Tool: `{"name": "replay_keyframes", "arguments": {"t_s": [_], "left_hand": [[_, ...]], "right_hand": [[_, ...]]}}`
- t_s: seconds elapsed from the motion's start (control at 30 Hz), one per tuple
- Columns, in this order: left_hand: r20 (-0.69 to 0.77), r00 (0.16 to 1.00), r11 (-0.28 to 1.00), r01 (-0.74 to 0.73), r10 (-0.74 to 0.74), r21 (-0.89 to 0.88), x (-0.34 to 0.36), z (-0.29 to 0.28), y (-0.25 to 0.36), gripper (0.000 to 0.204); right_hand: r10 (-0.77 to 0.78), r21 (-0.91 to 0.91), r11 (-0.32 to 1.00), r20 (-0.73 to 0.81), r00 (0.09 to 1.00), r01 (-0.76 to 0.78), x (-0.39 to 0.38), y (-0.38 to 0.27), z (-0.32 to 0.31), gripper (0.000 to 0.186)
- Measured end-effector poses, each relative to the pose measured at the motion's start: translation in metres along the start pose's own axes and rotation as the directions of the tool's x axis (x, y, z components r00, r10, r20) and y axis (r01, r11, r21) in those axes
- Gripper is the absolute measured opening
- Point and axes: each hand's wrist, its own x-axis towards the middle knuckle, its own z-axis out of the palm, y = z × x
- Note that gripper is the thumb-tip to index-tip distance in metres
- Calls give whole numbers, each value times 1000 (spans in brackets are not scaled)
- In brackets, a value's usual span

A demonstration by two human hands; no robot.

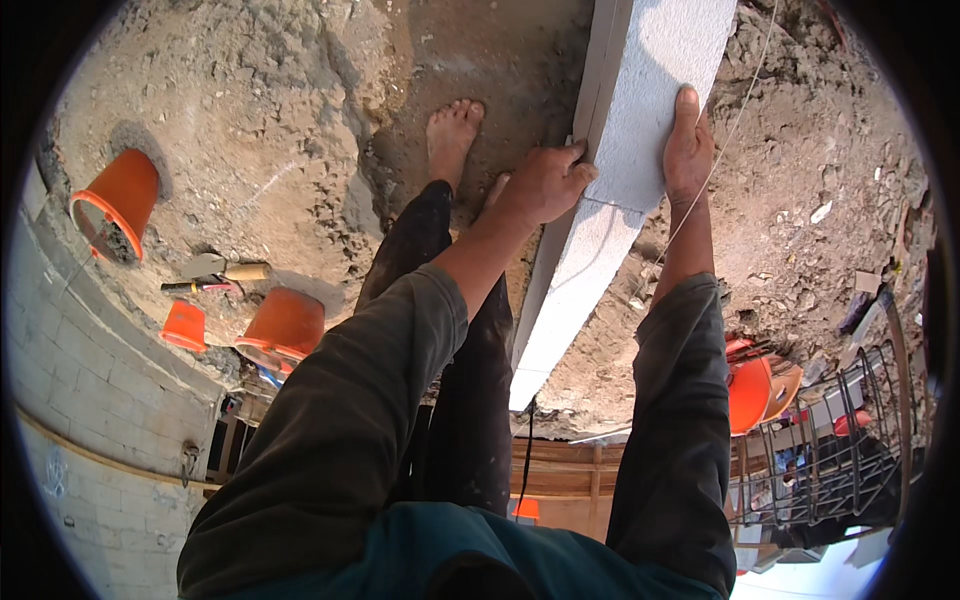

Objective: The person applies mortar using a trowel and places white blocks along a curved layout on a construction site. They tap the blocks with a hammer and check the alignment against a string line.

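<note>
A row of light grey concrete blocks runs between my hands, with a seam across its top. My left hand (pixel 550 185) is closed at the left edge of the farther block (pixel 665 70), near that seam. Its thumb and forefinger press on the edge; the other fingers are curled. On the opposite side, my right hand (pixel 690 150) grips the same block, thumb on the top edge and fingers mostly hidden against the side. The nearer block (pixel 580 280) stretches back toward me in sunlight. A thin string (pixel 742 115) passes by my right wrist.
Orange buckets (pixel 125 195) lie or stand on the dirt at the left. A trowel (pixel 205 265) and a tool with a yellow-and-black handle (pixel 190 287) lie by them. A block wall (pixel 90 360) borders the left. At the right are an orange container (pixel 748 395) and a metal bar cage (pixel 830 450).
</note>
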Motion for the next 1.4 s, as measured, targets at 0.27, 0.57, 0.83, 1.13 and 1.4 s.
{"name": "replay_keyframes", "arguments": {"t_s": [0.27,0.57,0.83,1.13,1.4], "left_hand": [[26,999,991,33,-37,133,-1,-4,12,55],[-534,827,951,282,-175,124,-118,-95,-42,38],[-905,-212,724,544,-369,-424,-302,-268,-245,32],[-919,-133,501,805,-372,-319,-331,-396,-351,50],[-723,-215,334,777,-656,-534,-411,-540,-526,56]], "right_hand": [[-47,25,999,-27,999,48,-1,0,3,87],[-40,-60,998,-69,997,35,9,6,-4,92],[-200,-139,968,62,978,207,-12,30,-1,78],[41,-195,978,-169,985,-75,-121,49,-112,75],[159,-279,941,-127,979,-190,-143,50,-118,75]]}}
